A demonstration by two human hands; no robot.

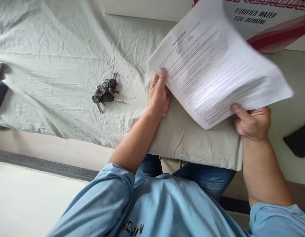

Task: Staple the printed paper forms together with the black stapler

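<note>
Head view: both hands are on the papers [216,69], a sheaf of printed sheets lifted clear above the sheet-covered bed [68,49]. The left hand [158,93] pinches the papers' lower left edge, thumb on top, fingers hidden underneath. The right hand [252,123] grips the papers' bottom corner, thumb pressed over the edge, the pages fanning up and away from it. The papers tilt, their top corner overlapping a box [271,26] printed "purified water for drinking". Left of the papers, well apart, a bunch of keys [105,93] lies on the bed. Right of the papers, below the right hand's level, a dark object [299,141] sits at the frame edge.
</note>
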